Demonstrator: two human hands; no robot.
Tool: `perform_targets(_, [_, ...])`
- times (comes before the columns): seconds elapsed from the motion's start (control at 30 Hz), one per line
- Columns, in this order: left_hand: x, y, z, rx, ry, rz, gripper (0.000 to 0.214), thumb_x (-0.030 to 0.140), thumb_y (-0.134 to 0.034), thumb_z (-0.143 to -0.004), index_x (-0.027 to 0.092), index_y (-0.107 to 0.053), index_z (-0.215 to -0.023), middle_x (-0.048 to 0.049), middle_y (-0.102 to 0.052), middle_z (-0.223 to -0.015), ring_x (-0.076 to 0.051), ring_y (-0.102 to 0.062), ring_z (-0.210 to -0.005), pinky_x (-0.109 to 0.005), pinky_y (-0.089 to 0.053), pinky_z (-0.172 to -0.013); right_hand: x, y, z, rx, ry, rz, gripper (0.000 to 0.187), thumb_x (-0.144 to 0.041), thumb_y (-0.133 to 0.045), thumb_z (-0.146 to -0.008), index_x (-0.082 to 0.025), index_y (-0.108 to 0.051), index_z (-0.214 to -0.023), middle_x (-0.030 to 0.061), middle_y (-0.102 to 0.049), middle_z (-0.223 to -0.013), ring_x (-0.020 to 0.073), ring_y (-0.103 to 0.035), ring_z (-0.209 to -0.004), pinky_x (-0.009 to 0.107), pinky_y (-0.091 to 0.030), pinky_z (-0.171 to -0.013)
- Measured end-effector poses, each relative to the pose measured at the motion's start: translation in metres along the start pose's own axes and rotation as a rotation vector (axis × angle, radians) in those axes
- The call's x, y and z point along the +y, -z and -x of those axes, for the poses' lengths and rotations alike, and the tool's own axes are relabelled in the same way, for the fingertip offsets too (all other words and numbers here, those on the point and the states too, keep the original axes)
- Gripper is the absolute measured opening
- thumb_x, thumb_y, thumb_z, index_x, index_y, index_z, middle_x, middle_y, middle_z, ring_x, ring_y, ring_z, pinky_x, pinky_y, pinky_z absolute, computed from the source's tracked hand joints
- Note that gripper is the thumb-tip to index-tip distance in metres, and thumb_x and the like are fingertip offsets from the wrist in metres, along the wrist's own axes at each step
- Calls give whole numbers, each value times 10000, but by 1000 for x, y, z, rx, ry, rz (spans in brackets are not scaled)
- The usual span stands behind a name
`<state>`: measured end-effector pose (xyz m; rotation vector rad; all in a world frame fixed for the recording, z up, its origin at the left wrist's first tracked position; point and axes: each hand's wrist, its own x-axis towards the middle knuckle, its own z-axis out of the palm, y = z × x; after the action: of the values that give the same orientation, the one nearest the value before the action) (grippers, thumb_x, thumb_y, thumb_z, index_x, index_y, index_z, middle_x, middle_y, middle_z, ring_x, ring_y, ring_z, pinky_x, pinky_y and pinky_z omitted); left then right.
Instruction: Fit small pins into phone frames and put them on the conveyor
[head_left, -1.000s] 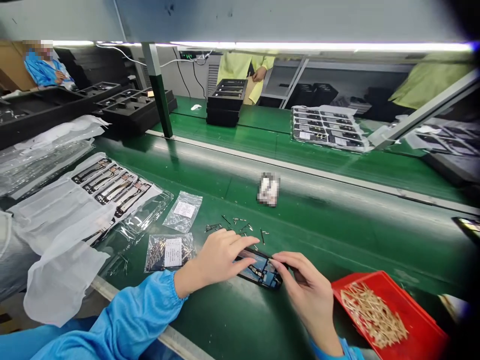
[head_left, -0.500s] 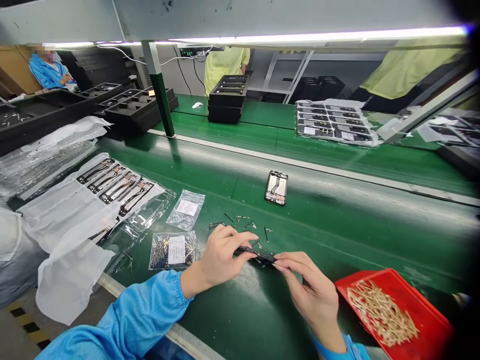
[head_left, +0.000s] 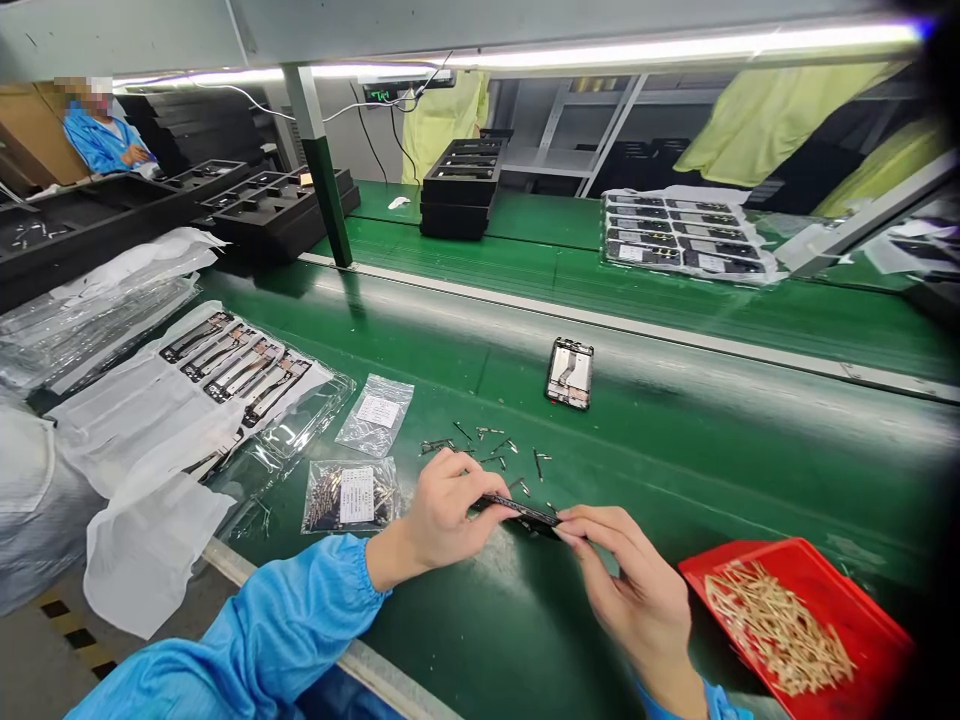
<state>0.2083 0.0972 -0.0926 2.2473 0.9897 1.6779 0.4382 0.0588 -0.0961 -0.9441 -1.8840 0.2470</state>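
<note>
A dark phone frame [head_left: 529, 513] is held edge-up between my two hands, low over the green bench. My left hand [head_left: 454, 508] pinches its left end between thumb and fingers. At the other end, the fingertips of my right hand [head_left: 630, 575] are closed on the frame's edge. Whether they also hold a small part there I cannot tell. Just beyond the hands lie several small dark and metallic strips [head_left: 491, 440], loose on the bench. Another phone frame [head_left: 570, 374], with a silvery inside, lies flat farther off.
A red tray [head_left: 862, 625] of small brass-coloured pieces stands at right. To the left are a labelled bag of small parts [head_left: 351, 496], a second labelled bag [head_left: 376, 414] and a plastic tray of phone frames [head_left: 247, 365]. A post [head_left: 326, 190] rises behind; black trays [head_left: 461, 190] stand across the bench.
The view has shifted slightly, so the bench things appear a little farther right. Both hands keep their grip on the phone frame, which shows more edge-on.
</note>
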Motion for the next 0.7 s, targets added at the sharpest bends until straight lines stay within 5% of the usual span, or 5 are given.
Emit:
perform_targets(0.27, [2,0,5,58,-107,-22,137,107,-737,-949,221,-665,-930,48,-836,-860,-130,-677,-719,-327,-466,-736,-8,-4,3,60,-156,-51,205,-51,-688,-973,-232,-721,-1064,50,-711,-1009,178,-691,-915,332,-571,-790])
perform_targets(0.47, [2,0,2,53,-127,-13,164,80,-666,-947,233,-696,-896,50,-836,-831,-130,-645,-674,-320,-430,-675,-4,0,3,-14,-131,-116,212,-52,-707,-968,-240,-735,-1062,46,-713,-1003,178,-691,-915,334,-569,-795])
perform_targets(0.7, [0,2,9,65,-158,-1,153,123,-690,-977,246,-757,-916,34,-861,-943,-136,-661,-782,-320,-432,-726,-10,-6,3,108,-261,-254,197,-94,-740,-963,-259,-728,-1070,40,-689,-966,187,-654,-919,314,-555,-754])
